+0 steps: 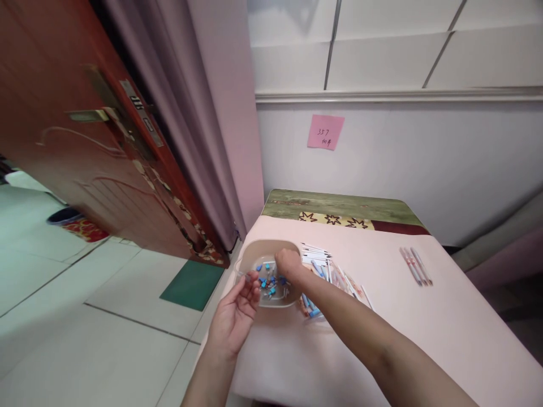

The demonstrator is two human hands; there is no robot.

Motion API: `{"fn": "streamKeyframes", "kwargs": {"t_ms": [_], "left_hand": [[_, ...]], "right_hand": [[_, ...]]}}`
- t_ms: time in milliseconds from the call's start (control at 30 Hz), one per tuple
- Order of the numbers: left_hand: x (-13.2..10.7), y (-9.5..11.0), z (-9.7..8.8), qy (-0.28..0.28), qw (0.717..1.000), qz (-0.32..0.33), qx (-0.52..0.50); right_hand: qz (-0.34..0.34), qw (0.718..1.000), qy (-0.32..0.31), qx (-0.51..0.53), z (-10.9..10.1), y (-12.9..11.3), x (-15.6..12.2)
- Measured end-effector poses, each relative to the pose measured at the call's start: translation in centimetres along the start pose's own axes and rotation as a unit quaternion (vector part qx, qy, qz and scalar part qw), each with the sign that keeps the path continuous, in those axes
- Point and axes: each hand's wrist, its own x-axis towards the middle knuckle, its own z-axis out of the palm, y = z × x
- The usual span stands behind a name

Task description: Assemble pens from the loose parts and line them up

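A beige plastic basin (268,306) stands at the table's left edge, holding small blue pen parts (270,282) and small white and clear pieces. My left hand (237,311) is palm up at the basin's near left rim. Its thumb and fingertips pinch together around something small and pale that I cannot make out. My right hand (288,264) reaches into the basin from the right with its fingers curled down. Whatever those fingers hold is hidden. Right of the basin, partly behind my right forearm, lies a pile of pen barrels (339,277) in blue, orange and clear plastic.
White pen refills (316,252) lie in a row beyond the pile. Several assembled pens (416,265) lie side by side on the right of the pink-covered table (449,333). A pink note (326,132) is on the wall. A wooden door (85,141) stands at left.
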Motion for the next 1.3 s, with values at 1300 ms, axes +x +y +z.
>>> {"fn": "streamKeyframes", "kwargs": {"t_ms": [1300], "left_hand": [[0.9,1.3,-1.6,0.038,0.999,0.038,0.003]], "right_hand": [[-0.091,0.994,-0.014,-0.053,2.0,-1.1,-3.2]]}}
